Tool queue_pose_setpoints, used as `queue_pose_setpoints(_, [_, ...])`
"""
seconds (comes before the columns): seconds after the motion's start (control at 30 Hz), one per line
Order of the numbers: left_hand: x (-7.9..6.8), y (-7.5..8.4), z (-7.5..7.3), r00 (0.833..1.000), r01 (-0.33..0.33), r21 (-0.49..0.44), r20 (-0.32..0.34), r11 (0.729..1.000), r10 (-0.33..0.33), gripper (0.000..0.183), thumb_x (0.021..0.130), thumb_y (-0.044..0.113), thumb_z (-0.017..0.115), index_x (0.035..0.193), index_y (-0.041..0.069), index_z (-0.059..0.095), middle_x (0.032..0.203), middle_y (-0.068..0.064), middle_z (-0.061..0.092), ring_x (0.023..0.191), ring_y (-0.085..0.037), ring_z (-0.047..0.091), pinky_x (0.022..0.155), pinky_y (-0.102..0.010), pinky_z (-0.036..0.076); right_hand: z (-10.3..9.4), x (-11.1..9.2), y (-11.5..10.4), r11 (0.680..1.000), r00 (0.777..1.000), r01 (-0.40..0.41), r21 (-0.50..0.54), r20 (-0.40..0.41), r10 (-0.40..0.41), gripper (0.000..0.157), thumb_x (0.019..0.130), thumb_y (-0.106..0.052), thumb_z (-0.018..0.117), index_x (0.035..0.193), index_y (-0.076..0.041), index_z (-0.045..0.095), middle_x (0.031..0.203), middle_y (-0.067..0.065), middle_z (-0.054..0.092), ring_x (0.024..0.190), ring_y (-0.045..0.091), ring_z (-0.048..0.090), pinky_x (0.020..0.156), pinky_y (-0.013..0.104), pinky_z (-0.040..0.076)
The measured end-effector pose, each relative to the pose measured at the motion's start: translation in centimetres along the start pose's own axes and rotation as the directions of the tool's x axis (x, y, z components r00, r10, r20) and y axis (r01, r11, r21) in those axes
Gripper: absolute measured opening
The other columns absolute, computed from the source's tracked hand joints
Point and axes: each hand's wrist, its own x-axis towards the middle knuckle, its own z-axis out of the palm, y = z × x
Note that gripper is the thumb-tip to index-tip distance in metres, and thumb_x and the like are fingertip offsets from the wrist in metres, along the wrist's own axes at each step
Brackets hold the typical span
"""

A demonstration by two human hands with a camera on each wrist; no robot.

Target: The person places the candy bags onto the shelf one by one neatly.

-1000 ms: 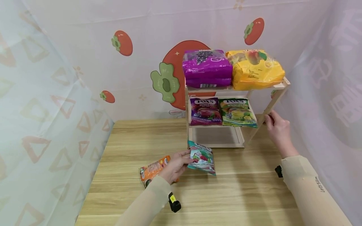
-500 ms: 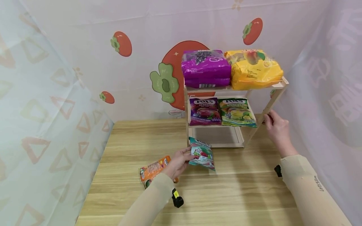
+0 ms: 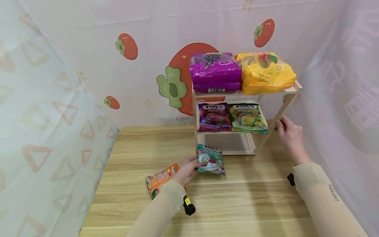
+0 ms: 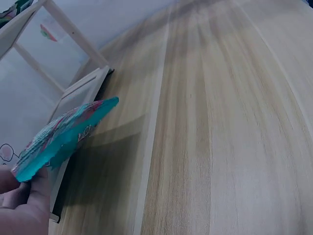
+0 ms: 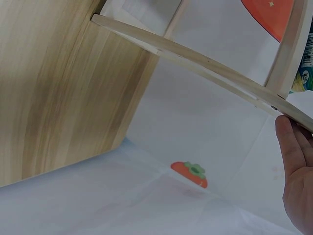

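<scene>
My left hand (image 3: 187, 170) pinches the left edge of a teal Fox's candy bag (image 3: 211, 159), thumb on its face. The bag is tilted, just in front of the rack's bottom tier. In the left wrist view the teal bag (image 4: 66, 137) hangs above the table, casting a shadow. At the right, my right hand (image 3: 290, 138) grips a leg of the wooden shelf rack (image 3: 285, 107); in the right wrist view its fingers (image 5: 293, 147) lie against the rack's post (image 5: 210, 63). Purple Fox's (image 3: 214, 117) and green Fox's (image 3: 248, 118) bags lie on the middle shelf.
Large purple (image 3: 216, 74) and yellow (image 3: 267, 75) bags stand on the top shelf. An orange candy bag (image 3: 161, 179) lies on the wooden table (image 3: 142, 144), partly behind the left forearm. Printed cloth walls (image 3: 88, 42) enclose the back and sides.
The left hand has moved the teal bag slightly away from me, toward the rack's bottom tier, and its face has turned more upright. My right hand stays on the rack's leg.
</scene>
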Motion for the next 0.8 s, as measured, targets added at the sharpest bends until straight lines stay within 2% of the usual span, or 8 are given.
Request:
queue_pose_setpoints(0.13, [-0.31,-0.14,0.19,0.998,0.051,0.018,-0.046,0.999,-0.05,0.05,0.1,-0.005,0.055,0.148,-0.011,0.043,0.142,-0.026,0.056,0.124,-0.03,0.06,0.106,-0.04,0.051,0.04,-0.01,-0.03,1.0,1.0,-0.006,-0.007,-0.005,0.006,0.013,0.103,-0.006,0.06,0.106,0.005,0.065,0.088,0.026,0.073,0.073,0.034,0.068,0.064,-0.002,0.029])
queue_pose_setpoints(0.33, [-0.61,-0.17,0.22,0.989,0.124,-0.018,-0.084,0.992,-0.125,0.051,0.096,-0.01,0.059,0.145,-0.01,0.047,0.138,-0.026,0.059,0.115,-0.026,0.063,0.102,-0.039,0.054,0.04,0.01,-0.05,1.0,1.0,-0.017,0.013,0.011,0.017,0.015,0.104,-0.007,0.058,0.108,0.006,0.064,0.091,0.029,0.072,0.076,0.043,0.07,0.064,-0.004,0.028])
queue_pose_setpoints(0.47, [-0.71,-0.25,0.15,0.986,0.146,-0.015,-0.075,0.989,-0.147,0.053,0.095,-0.01,0.06,0.147,-0.006,0.049,0.132,-0.022,0.063,0.105,-0.023,0.065,0.092,-0.036,0.057,0.04,-0.01,-0.11,1.0,1.0,-0.009,-0.002,0.002,0.009,0.014,0.103,-0.006,0.059,0.107,0.006,0.064,0.089,0.028,0.072,0.074,0.039,0.068,0.063,-0.003,0.028])
queue_pose_setpoints(0.6, [-0.81,-0.45,0.17,0.983,0.168,-0.023,-0.068,0.986,-0.169,0.054,0.096,-0.006,0.06,0.149,-0.001,0.048,0.127,-0.02,0.066,0.1,-0.024,0.063,0.086,-0.04,0.057,0.0,-0.1,-0.15,1.0,1.0,-0.004,0.001,-0.001,0.004,0.014,0.103,-0.005,0.058,0.107,0.007,0.064,0.089,0.029,0.072,0.073,0.041,0.068,0.062,-0.001,0.028])
queue_pose_setpoints(0.8, [-0.81,-0.7,0.18,0.986,0.153,-0.063,-0.054,0.986,-0.156,0.054,0.096,-0.012,0.057,0.148,-0.004,0.047,0.132,-0.026,0.062,0.11,-0.032,0.064,0.096,-0.046,0.057,-0.02,-0.12,-0.26,1.0,1.0,-0.007,0.006,-0.007,0.007,0.015,0.104,-0.006,0.058,0.109,0.007,0.065,0.09,0.03,0.072,0.072,0.042,0.068,0.06,0.0,0.028])
